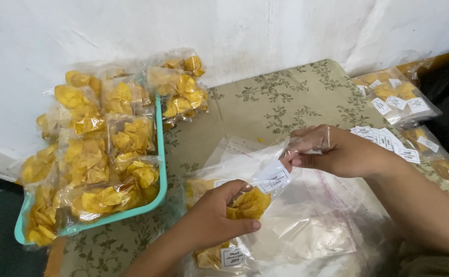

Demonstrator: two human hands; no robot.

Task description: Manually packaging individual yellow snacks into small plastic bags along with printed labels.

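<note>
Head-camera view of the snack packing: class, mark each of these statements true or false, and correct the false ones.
1. The tray beside the wall is red. False: it is teal.
2. The left hand rests on a bag of yellow chips. True.
3. The right hand holds scissors. False: it pinches the clear bag's open edge.
4. Loose white labels lie beyond the right hand. True.
5. The tray's bags hold green leaves. False: yellow chips.
</note>
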